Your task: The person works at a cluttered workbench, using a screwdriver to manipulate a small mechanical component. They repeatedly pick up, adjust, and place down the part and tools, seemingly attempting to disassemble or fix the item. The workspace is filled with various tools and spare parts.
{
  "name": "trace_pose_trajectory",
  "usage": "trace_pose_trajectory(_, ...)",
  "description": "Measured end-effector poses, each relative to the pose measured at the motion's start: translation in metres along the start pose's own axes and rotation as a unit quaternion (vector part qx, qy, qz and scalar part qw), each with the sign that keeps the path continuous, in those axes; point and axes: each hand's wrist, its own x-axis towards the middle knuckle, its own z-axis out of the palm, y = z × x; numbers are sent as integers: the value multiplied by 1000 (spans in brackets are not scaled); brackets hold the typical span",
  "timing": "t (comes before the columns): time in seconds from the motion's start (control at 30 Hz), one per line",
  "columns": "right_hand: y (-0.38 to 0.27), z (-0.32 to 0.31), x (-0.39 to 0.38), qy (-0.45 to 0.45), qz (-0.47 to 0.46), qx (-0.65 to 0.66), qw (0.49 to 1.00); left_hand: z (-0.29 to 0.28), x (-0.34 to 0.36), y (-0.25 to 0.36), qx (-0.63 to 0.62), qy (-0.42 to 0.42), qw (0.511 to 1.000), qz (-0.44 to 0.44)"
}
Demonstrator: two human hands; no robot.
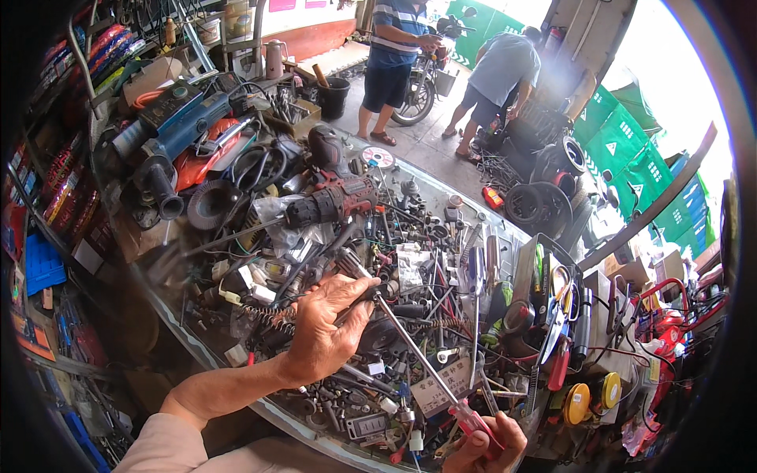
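Observation:
My right hand (497, 448), at the lower edge, is closed around the red handle of a screwdriver (418, 353). Its long metal shaft slants up and left toward my left hand (327, 325). There, my left thumb and fingers are pinched together at a small dark piece (371, 293), near the shaft's tip; my fingers partly cover it, and its kind is unclear. Just beyond the left hand lies a red and black cordless drill (339, 199). A coil spring (272, 312) and a jumble of small metal parts surround both hands.
Parts and tools heap the bench, including a blue power tool (189, 122) at the far left. Scissors (561, 293) and a red-handled screwdriver (560, 364) stand at the right, near yellow rolls (577, 404). Beyond the bench are two people, a motorcycle (418, 94) and tyres (544, 206).

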Motion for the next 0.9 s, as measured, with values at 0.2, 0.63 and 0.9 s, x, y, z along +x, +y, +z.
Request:
trace_pose_trajectory(0.2, -10, 11, 15, 29, 3, 43, 999, 0, 1, 2, -4, 0, 1000, -2)
trace_pose_trajectory(0.63, -6, 10, 11, 42, 10, 0, 999, -1, 0, 1, -4, -1, 1000, -8)
trace_pose_trajectory(0.9, -7, 13, 12, 68, 12, 24, 997, 0, 0, 1, 7, 2, 1000, 0)
